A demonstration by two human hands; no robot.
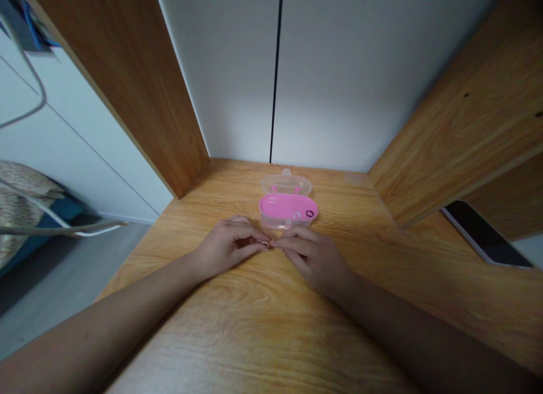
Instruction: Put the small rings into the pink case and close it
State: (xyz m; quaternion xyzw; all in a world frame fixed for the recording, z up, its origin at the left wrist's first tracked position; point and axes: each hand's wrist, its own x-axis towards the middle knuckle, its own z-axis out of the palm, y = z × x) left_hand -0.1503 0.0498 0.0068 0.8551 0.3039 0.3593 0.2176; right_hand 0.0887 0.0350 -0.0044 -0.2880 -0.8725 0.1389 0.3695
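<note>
L hand [232, 242] pinches sm. ring [265, 244], R hand [316, 257] angled in alongside.

No words, numbers or brand names can be read. The only sign-like shapes are on the pink oval plastic tray [284, 205] of the clear plastic box [275, 223]: a thin black ring [310, 210], a thin white ring [293, 215] just beside it, and a pale looped shape [272, 200] near the left end, too small to tell whether it is printed or loose. A faint pale rectangular patch [354, 179] at the desk's [237, 337] back right edge is too blurred to show any print.
</note>
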